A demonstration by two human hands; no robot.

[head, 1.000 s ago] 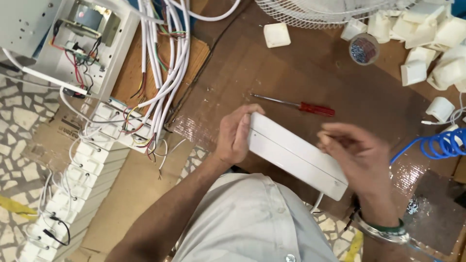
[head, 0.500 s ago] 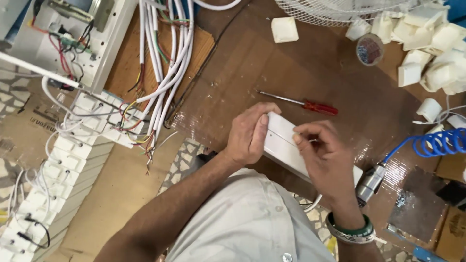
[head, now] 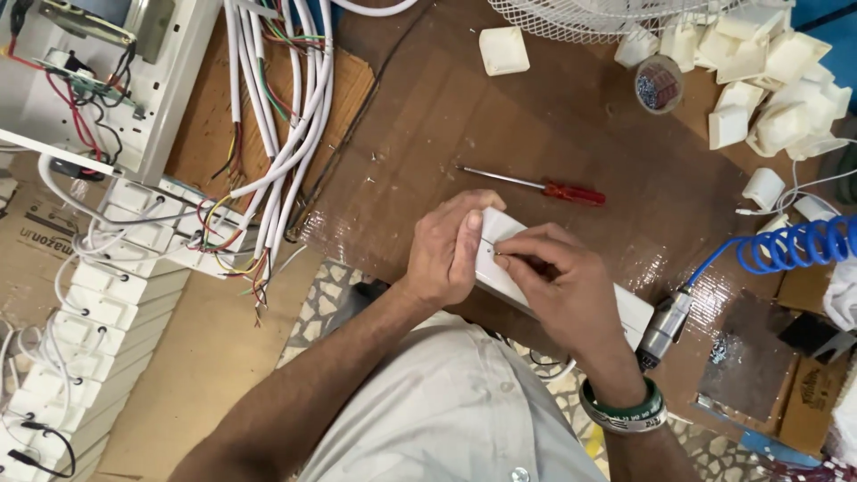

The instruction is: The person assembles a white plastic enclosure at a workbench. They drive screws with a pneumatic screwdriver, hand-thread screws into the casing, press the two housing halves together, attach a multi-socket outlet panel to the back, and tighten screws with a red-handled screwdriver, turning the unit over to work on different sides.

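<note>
Hands (head: 451,254) on white box (head: 625,308)

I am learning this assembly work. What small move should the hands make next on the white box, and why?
Probably press the small piece in the right hand fingertips down into the white box, while the left hand steadies its end. The fingertips pinch something tiny, too small to identify, right at the box surface. The red screwdriver lies untouched nearby.

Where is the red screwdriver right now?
In the head view, the red screwdriver lies on the brown cardboard, just beyond the two hands holding the white box, apart from them, below the white fan grille.
</note>
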